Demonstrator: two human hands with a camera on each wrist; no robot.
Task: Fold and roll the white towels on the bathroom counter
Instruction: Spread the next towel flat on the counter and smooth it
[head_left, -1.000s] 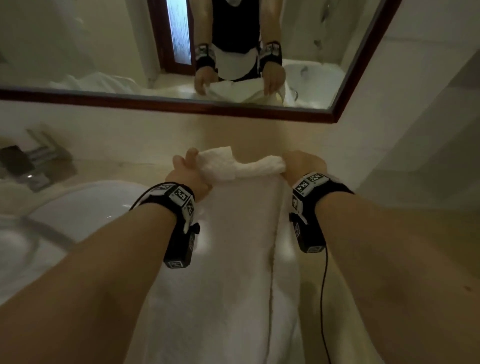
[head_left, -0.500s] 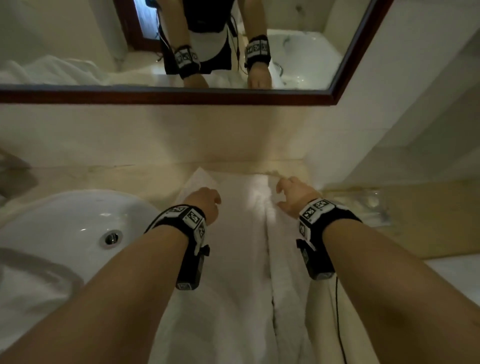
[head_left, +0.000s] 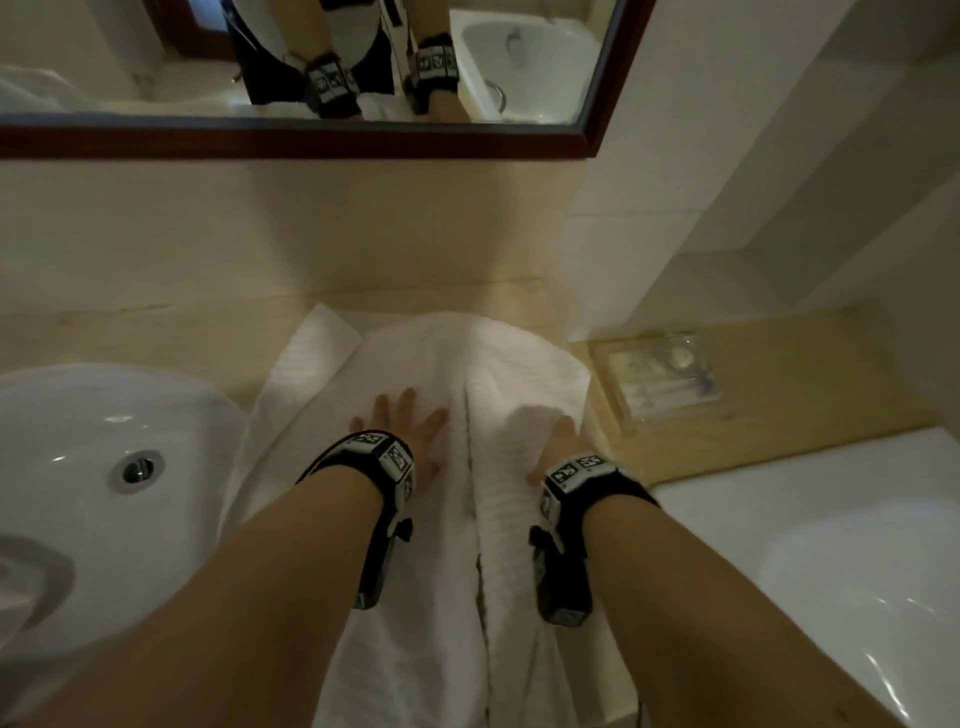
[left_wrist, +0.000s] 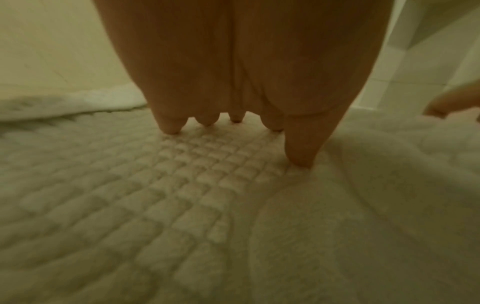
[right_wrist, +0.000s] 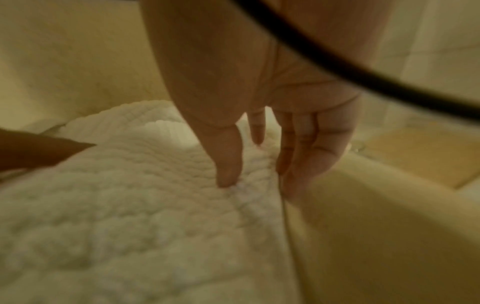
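- The white towel (head_left: 415, 545) lies lengthwise on the beige desk (head_left: 156, 332), running from the backsplash toward the person, between the white sink (head_left: 78, 467) on the left and another white basin (head_left: 831, 545) on the right.
- A long fold edge runs down the towel's middle; its far end is rounded and slightly humped.
- The left hand (head_left: 402, 431) lies flat on the left half of the towel, its fingers (left_wrist: 171, 125) straight and spread, tips touching the waffle-textured cloth.
- The right hand (head_left: 553, 449) is at the towel's right edge; its thumb rests on top of the cloth and its fingers (right_wrist: 311, 148) reach down along the edge beside the desk, loosely extended. Whether they pinch the edge I cannot tell.
- A small raised fold of towel sits just beyond the right hand.
- A clear tray (head_left: 657, 376) with small items stands on the desk to the right of the towel, apart from it.
- A dark-framed mirror (head_left: 311, 140) hangs above the backsplash.
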